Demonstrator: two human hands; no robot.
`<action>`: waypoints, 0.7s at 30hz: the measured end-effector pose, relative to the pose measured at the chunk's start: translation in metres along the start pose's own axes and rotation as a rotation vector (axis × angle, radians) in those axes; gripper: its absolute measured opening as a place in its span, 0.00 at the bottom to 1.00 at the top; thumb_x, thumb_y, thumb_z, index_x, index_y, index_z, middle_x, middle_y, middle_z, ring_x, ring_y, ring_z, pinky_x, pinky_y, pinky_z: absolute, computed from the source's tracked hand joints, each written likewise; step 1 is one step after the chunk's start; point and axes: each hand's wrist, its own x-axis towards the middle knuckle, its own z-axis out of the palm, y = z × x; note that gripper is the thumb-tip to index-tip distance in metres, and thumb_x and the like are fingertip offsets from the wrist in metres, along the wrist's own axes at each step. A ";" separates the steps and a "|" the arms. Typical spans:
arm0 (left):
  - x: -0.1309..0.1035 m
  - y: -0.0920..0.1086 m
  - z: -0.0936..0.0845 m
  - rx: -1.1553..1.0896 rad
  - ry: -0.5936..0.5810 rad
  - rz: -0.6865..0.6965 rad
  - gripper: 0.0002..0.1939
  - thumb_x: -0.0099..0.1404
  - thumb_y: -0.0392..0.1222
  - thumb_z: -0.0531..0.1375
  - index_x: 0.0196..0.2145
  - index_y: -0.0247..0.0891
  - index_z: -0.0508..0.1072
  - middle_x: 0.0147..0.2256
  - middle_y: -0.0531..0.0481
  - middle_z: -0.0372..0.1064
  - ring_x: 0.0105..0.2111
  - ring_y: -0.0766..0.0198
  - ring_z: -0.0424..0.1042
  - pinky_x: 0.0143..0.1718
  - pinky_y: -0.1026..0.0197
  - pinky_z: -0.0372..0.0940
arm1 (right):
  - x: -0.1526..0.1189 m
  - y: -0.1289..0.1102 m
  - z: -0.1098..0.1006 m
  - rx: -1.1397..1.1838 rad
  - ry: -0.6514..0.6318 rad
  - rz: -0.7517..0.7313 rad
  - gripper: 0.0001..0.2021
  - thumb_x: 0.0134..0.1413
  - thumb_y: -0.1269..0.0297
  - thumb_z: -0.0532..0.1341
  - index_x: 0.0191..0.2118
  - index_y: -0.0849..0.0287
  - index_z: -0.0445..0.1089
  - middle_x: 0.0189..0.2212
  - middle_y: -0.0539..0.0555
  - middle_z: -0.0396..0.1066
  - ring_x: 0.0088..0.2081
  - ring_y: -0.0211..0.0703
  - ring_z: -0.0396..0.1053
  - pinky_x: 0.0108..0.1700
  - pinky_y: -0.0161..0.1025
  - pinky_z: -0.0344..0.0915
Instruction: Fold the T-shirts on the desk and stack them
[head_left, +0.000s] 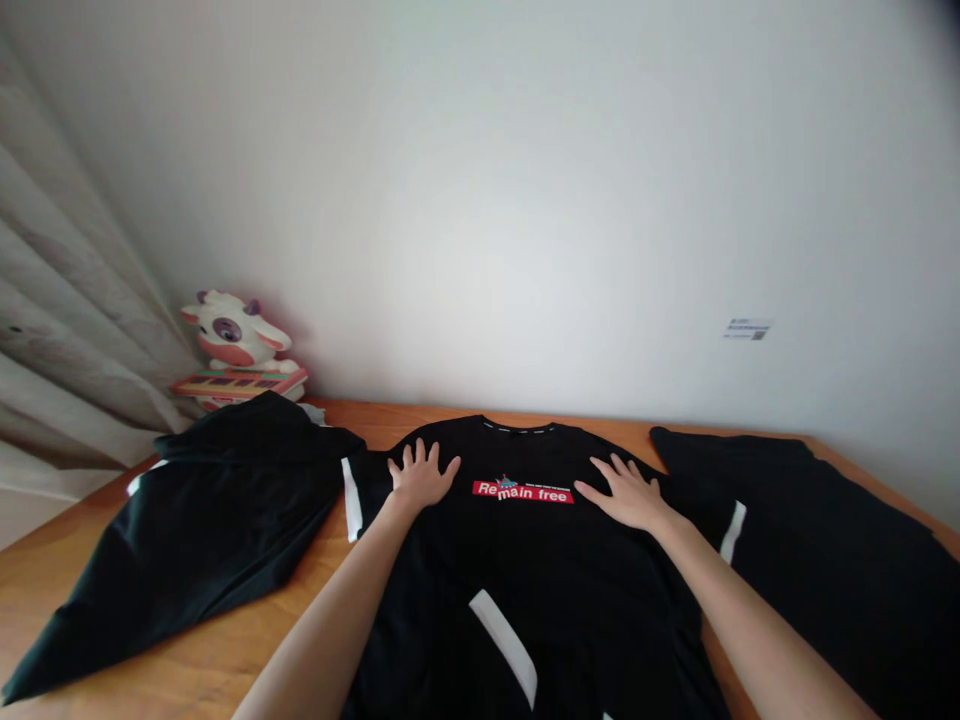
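A black T-shirt (517, 560) lies spread out, collar away from me, with white bands at its sleeve ends and a red "Remain free" print on the chest. My left hand (424, 478) rests flat on its left shoulder area, fingers spread. On the other side of the print, my right hand (626, 495) lies flat on the cloth with its fingers apart. Neither hand grips anything. A white stripe (506, 640) crosses the dark cloth nearer to me; whether it belongs to the same shirt, I cannot tell.
Left on the wooden surface (217, 650) is a crumpled dark garment (202, 530). More black clothing (817, 560) lies flat at the right. A cow-shaped toy keyboard (236, 350) stands at the back left beside a curtain (67, 300). Behind everything rises a white wall (525, 200).
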 end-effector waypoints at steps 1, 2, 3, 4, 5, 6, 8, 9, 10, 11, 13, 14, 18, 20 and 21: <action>0.003 -0.002 0.007 -0.020 0.039 0.023 0.40 0.71 0.67 0.44 0.68 0.36 0.61 0.71 0.32 0.46 0.70 0.32 0.45 0.64 0.24 0.44 | 0.004 -0.001 0.002 0.017 0.003 0.004 0.43 0.60 0.29 0.44 0.72 0.50 0.52 0.74 0.62 0.41 0.73 0.70 0.38 0.66 0.73 0.42; 0.005 -0.004 0.012 -0.044 0.092 0.038 0.39 0.71 0.66 0.44 0.68 0.36 0.62 0.71 0.33 0.47 0.71 0.34 0.45 0.65 0.25 0.43 | 0.007 -0.001 0.005 0.026 0.028 0.008 0.42 0.60 0.29 0.43 0.72 0.49 0.52 0.75 0.62 0.40 0.73 0.69 0.37 0.67 0.72 0.40; 0.005 -0.006 0.017 -0.071 0.154 0.043 0.37 0.72 0.64 0.44 0.67 0.36 0.63 0.71 0.33 0.49 0.70 0.36 0.47 0.66 0.27 0.43 | 0.008 -0.001 0.008 0.021 0.074 0.022 0.41 0.62 0.31 0.42 0.72 0.50 0.54 0.75 0.62 0.40 0.73 0.68 0.38 0.68 0.71 0.39; 0.004 -0.009 0.020 -0.095 0.217 0.052 0.34 0.73 0.61 0.44 0.65 0.37 0.65 0.70 0.35 0.53 0.70 0.39 0.50 0.67 0.30 0.44 | 0.008 0.000 0.011 0.004 0.135 0.052 0.39 0.64 0.34 0.41 0.71 0.51 0.55 0.74 0.62 0.41 0.73 0.68 0.39 0.68 0.70 0.40; 0.002 -0.012 0.022 -0.110 0.271 0.073 0.31 0.74 0.58 0.44 0.63 0.38 0.68 0.68 0.37 0.57 0.69 0.42 0.53 0.68 0.33 0.44 | 0.007 0.001 0.014 -0.020 0.200 0.093 0.37 0.66 0.36 0.39 0.70 0.52 0.57 0.74 0.64 0.43 0.72 0.68 0.41 0.67 0.70 0.41; 0.001 -0.017 0.022 -0.111 0.312 0.105 0.28 0.75 0.55 0.45 0.61 0.39 0.69 0.67 0.39 0.59 0.68 0.45 0.55 0.69 0.36 0.44 | 0.005 0.004 0.017 -0.041 0.255 0.143 0.37 0.67 0.38 0.38 0.70 0.54 0.58 0.72 0.66 0.47 0.72 0.69 0.44 0.66 0.71 0.42; -0.001 -0.030 0.021 -0.080 0.323 0.143 0.27 0.74 0.56 0.47 0.60 0.41 0.70 0.67 0.41 0.60 0.68 0.46 0.55 0.69 0.38 0.43 | 0.000 0.012 0.020 -0.062 0.292 0.253 0.38 0.67 0.39 0.36 0.69 0.58 0.59 0.70 0.69 0.53 0.70 0.70 0.48 0.66 0.71 0.45; -0.001 -0.038 0.019 -0.060 0.292 0.130 0.29 0.73 0.59 0.48 0.62 0.40 0.69 0.67 0.40 0.59 0.69 0.45 0.54 0.69 0.38 0.43 | -0.002 0.018 0.020 -0.061 0.277 0.287 0.40 0.66 0.39 0.35 0.70 0.60 0.58 0.69 0.70 0.54 0.70 0.69 0.49 0.66 0.69 0.45; 0.000 -0.046 0.016 -0.046 0.246 0.098 0.33 0.72 0.62 0.48 0.64 0.38 0.66 0.68 0.37 0.57 0.69 0.43 0.53 0.69 0.37 0.45 | -0.004 0.025 0.019 -0.059 0.251 0.294 0.41 0.65 0.37 0.36 0.70 0.61 0.57 0.69 0.70 0.55 0.70 0.68 0.50 0.67 0.66 0.46; 0.001 -0.054 0.012 -0.035 0.198 0.062 0.37 0.71 0.64 0.48 0.66 0.35 0.64 0.69 0.35 0.55 0.69 0.41 0.52 0.68 0.38 0.46 | -0.006 0.032 0.017 -0.063 0.229 0.274 0.42 0.65 0.37 0.37 0.70 0.62 0.57 0.69 0.69 0.54 0.70 0.66 0.50 0.68 0.64 0.46; 0.000 -0.065 0.003 -0.013 0.152 0.071 0.37 0.71 0.63 0.49 0.67 0.33 0.62 0.69 0.33 0.54 0.69 0.40 0.52 0.68 0.39 0.48 | -0.013 0.043 0.010 -0.093 0.259 0.166 0.39 0.66 0.40 0.39 0.69 0.63 0.58 0.69 0.68 0.54 0.71 0.63 0.48 0.68 0.62 0.45; -0.004 -0.066 -0.002 0.001 0.162 0.131 0.34 0.71 0.60 0.50 0.66 0.34 0.63 0.69 0.35 0.55 0.69 0.42 0.53 0.68 0.40 0.47 | -0.018 0.046 0.007 -0.107 0.312 0.097 0.37 0.66 0.43 0.41 0.67 0.64 0.60 0.69 0.68 0.55 0.70 0.63 0.50 0.68 0.61 0.46; -0.057 -0.048 -0.021 -0.049 0.184 0.430 0.19 0.71 0.46 0.52 0.53 0.39 0.74 0.57 0.40 0.71 0.59 0.50 0.68 0.62 0.48 0.59 | -0.068 0.040 -0.004 -0.008 0.473 -0.139 0.26 0.66 0.52 0.46 0.53 0.64 0.72 0.57 0.69 0.69 0.57 0.61 0.67 0.61 0.56 0.61; -0.100 -0.031 -0.023 -0.166 0.089 0.478 0.17 0.72 0.49 0.51 0.46 0.42 0.76 0.46 0.44 0.76 0.46 0.55 0.76 0.51 0.54 0.67 | -0.107 0.026 -0.006 0.129 0.395 -0.254 0.22 0.66 0.50 0.47 0.43 0.56 0.75 0.48 0.63 0.74 0.49 0.57 0.72 0.54 0.52 0.66; -0.122 -0.023 -0.022 -0.226 0.033 0.496 0.18 0.72 0.54 0.51 0.46 0.43 0.76 0.44 0.46 0.76 0.43 0.56 0.77 0.47 0.56 0.68 | -0.128 0.019 -0.006 0.203 0.331 -0.304 0.21 0.67 0.49 0.48 0.40 0.53 0.74 0.45 0.59 0.75 0.47 0.54 0.72 0.52 0.50 0.67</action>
